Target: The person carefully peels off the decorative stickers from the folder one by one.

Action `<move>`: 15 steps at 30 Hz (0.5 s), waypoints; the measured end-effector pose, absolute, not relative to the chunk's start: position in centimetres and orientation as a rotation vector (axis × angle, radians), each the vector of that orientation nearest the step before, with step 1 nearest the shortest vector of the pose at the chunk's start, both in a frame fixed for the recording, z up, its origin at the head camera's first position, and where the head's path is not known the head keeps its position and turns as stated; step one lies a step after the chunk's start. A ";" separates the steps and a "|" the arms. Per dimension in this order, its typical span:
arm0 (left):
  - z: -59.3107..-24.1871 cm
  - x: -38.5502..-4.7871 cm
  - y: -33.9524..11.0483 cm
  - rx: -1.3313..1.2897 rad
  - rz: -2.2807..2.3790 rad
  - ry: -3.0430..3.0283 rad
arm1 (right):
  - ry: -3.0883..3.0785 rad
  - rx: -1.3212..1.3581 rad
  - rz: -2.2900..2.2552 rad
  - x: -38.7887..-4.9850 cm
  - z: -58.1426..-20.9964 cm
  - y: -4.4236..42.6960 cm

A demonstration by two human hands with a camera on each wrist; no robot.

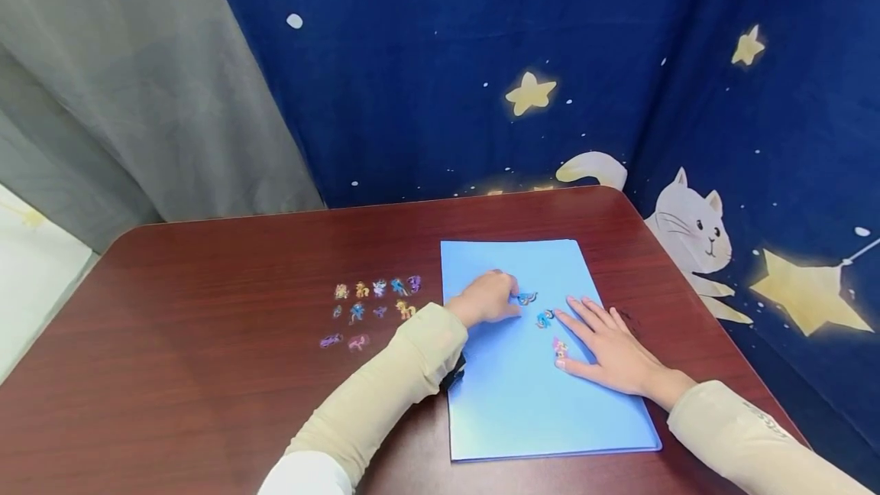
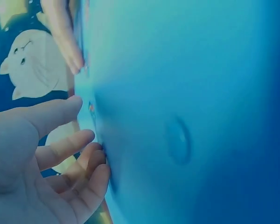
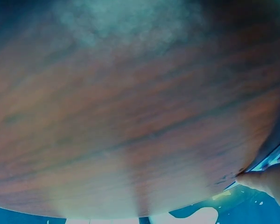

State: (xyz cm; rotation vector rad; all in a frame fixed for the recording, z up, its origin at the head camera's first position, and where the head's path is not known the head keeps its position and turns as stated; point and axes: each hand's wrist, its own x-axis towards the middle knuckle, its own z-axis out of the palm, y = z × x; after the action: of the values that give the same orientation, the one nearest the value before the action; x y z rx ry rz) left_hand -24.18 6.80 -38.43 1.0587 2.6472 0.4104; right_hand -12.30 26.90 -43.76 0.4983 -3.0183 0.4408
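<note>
A light blue folder or board (image 1: 509,418) lies on the table, with three small pony stickers on it. My left hand (image 1: 485,298) is over its upper part, thumb and fingers apart beside a blue pony sticker (image 1: 526,299). In the left wrist view, nothing shows between the left hand's (image 2: 51,158) loosely bent fingers. Spread on the folder's right side, my right hand (image 1: 608,350) has a fingertip by another blue pony sticker (image 1: 545,318). Its thumb tip is at a pink pony sticker (image 1: 560,347). Only a small part of the right hand (image 3: 266,182) appears in the right wrist view.
Several small pony cutouts or stickers, including an orange one (image 1: 406,310) and a pink one (image 1: 358,342), lie in rows on the dark red-brown table (image 1: 206,373) left of the folder. A blue curtain (image 1: 426,82) with stars and a grey curtain (image 1: 137,82) hang behind the table.
</note>
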 end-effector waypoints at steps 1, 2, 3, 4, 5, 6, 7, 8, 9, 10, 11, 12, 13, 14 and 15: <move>-38.5 -24.2 7.1 1.051 0.386 2.653 | -3.019 0.498 0.440 -12.3 -43.8 26.9; -38.5 -24.2 7.4 1.039 0.373 2.658 | -3.017 0.498 0.438 -12.3 -43.8 26.9; -38.5 -24.3 7.6 1.028 0.370 2.660 | -3.016 0.497 0.435 -12.3 -43.8 26.9; -38.5 -24.4 7.8 1.013 0.372 2.661 | -3.016 0.496 0.429 -12.3 -43.8 26.9; -38.5 -24.6 7.9 0.996 0.375 2.661 | -3.016 0.495 0.424 -12.3 -43.8 26.9; -38.5 -24.7 8.0 0.981 0.376 2.661 | -3.017 0.495 0.417 -12.3 -43.9 27.0; -38.6 -24.8 8.1 0.971 0.384 2.661 | -3.018 0.496 0.411 -12.3 -43.9 27.0; -38.6 -24.9 8.1 0.964 0.388 2.660 | -3.021 0.497 0.405 -12.3 -43.9 27.0; -38.7 -25.0 8.2 0.964 0.388 2.662 | -3.024 0.497 0.398 -12.3 -43.9 27.0; -38.8 -25.0 8.3 0.967 0.390 2.665 | -3.027 0.497 0.393 -12.3 -44.0 27.0; -38.8 -25.0 8.3 0.974 0.393 2.667 | -3.031 0.497 0.390 -12.3 -44.0 27.0; -38.9 -25.0 8.4 0.983 0.398 2.672 | -3.034 0.497 0.388 -12.3 -44.0 27.0; -39.0 -25.0 8.5 0.993 0.404 2.675 | -3.037 0.496 0.386 -12.4 -44.0 27.0; -39.0 -24.9 8.6 1.004 0.404 2.684 | -3.038 0.496 0.387 -12.4 -43.9 27.0; -39.1 -24.9 8.7 1.015 0.404 2.697 | -3.039 0.495 0.388 -12.4 -43.9 27.0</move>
State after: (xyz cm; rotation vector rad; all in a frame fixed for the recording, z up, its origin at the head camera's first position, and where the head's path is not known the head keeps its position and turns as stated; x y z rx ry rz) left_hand -24.91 8.71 -39.09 1.0150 2.6967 0.4038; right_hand -12.37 26.97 -43.92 0.4950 -3.0390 0.3885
